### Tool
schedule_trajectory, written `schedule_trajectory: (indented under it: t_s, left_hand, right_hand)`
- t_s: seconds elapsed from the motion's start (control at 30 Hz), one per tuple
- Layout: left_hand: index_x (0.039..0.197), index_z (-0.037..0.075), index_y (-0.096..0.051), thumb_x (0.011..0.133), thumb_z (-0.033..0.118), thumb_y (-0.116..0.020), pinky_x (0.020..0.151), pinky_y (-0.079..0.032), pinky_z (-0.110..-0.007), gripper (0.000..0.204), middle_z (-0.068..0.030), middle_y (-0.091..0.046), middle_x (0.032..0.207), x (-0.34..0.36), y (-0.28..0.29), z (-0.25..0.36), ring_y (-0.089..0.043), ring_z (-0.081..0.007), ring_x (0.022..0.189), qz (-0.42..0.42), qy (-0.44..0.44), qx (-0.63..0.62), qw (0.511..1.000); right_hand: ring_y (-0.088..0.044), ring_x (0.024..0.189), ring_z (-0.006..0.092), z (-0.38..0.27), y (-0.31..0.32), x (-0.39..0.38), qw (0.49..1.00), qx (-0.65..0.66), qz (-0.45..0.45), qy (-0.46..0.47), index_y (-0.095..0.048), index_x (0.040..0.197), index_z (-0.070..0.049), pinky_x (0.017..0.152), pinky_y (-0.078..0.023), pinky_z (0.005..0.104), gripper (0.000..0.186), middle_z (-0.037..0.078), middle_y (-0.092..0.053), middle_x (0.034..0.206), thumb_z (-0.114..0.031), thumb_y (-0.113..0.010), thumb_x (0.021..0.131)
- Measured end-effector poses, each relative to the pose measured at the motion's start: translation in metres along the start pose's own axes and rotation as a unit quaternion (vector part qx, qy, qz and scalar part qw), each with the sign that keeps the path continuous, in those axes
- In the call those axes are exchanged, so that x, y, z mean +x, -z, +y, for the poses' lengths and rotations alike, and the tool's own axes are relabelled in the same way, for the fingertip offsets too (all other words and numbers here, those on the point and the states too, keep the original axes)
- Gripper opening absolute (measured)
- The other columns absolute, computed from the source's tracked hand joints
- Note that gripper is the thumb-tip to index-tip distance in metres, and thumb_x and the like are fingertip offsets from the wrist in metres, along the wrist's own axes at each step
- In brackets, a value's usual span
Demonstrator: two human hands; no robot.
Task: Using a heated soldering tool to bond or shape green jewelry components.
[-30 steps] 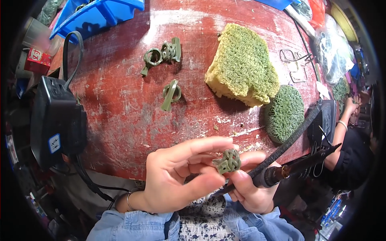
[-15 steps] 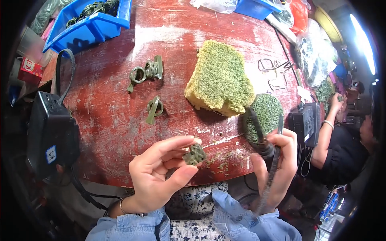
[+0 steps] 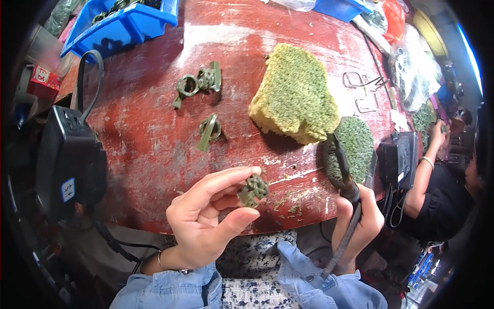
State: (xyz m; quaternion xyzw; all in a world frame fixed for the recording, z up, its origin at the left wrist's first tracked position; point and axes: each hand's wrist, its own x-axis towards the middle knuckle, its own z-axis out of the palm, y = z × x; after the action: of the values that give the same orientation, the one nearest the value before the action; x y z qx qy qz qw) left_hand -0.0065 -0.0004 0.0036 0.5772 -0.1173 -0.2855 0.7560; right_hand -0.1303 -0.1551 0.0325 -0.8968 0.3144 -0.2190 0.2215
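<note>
Pinching a small green piece [image 3: 253, 189] with my left hand [image 3: 206, 221], palm up, near the sponge [image 3: 296, 92]. My right hand [image 3: 357, 224] grips a black tool [image 3: 343, 177] upright beside it.

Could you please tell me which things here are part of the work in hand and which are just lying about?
In hand:
- small green piece, pinched in the left hand
- dark corded tool, gripped in the right hand

Lying about:
- two green pieces on the red table
- yellow-green sponge
- blue bin
- black box
</note>
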Motion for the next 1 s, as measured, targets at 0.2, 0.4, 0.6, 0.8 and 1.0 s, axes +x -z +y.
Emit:
schedule_trajectory:
  t_s: [0.2, 0.4, 0.6, 0.8, 1.0]
  left_hand:
    - [0.113, -0.009, -0.053, 0.074, 0.001, -0.07, 0.082, -0.051, -0.026, 0.044, -0.0185, -0.054, 0.115, 0.0, 0.004, -0.002, -0.056, -0.0166, 0.098, -0.029, -0.009, -0.015, 0.999]
    - [0.114, -0.01, -0.052, 0.074, 0.002, -0.07, 0.082, -0.05, -0.027, 0.045, -0.0206, -0.053, 0.115, 0.001, 0.005, -0.003, -0.056, -0.0191, 0.1, -0.026, -0.021, 0.023, 0.999]
    - [0.114, -0.01, -0.051, 0.074, 0.002, -0.07, 0.082, -0.051, -0.028, 0.045, -0.0221, -0.052, 0.115, 0.001, 0.006, -0.004, -0.055, -0.0209, 0.102, -0.025, -0.043, 0.037, 0.998]
    - [0.114, -0.01, -0.051, 0.074, 0.002, -0.07, 0.082, -0.051, -0.028, 0.045, -0.0224, -0.052, 0.116, 0.001, 0.006, -0.005, -0.055, -0.0214, 0.102, -0.021, -0.046, 0.032, 0.998]
    - [0.114, -0.01, -0.052, 0.074, 0.002, -0.07, 0.081, -0.052, -0.027, 0.045, -0.022, -0.052, 0.116, 0.002, 0.006, -0.005, -0.055, -0.0215, 0.103, -0.026, -0.055, 0.047, 0.997]
  right_hand:
    - [-0.054, 0.046, 0.0205, 0.006, -0.007, -0.025, 0.989, 0.039, -0.076, 0.116, -0.058, 0.083, 0.001, 0.042, -0.043, 0.0278, 0.047, 0.006, -0.053, 0.057, -0.045, -0.065, 0.076]
    - [-0.054, 0.045, 0.019, 0.008, -0.011, -0.027, 0.985, 0.057, -0.112, 0.118, -0.058, 0.083, 0.001, 0.042, -0.044, 0.0272, 0.044, 0.006, -0.052, 0.057, -0.04, -0.07, 0.074]
    - [-0.054, 0.046, 0.0183, 0.008, -0.01, -0.026, 0.981, 0.048, -0.13, 0.137, -0.058, 0.083, 0.002, 0.041, -0.043, 0.0269, 0.044, 0.005, -0.053, 0.058, -0.038, -0.073, 0.071]
    - [-0.053, 0.045, 0.0176, 0.007, -0.011, -0.024, 0.98, 0.05, -0.134, 0.138, -0.059, 0.082, 0.002, 0.04, -0.043, 0.0267, 0.044, 0.005, -0.051, 0.057, -0.037, -0.075, 0.069]
    - [-0.052, 0.044, 0.0173, 0.008, -0.012, -0.024, 0.98, 0.044, -0.131, 0.145, -0.058, 0.082, 0.003, 0.04, -0.042, 0.0259, 0.045, 0.005, -0.051, 0.056, -0.036, -0.076, 0.068]
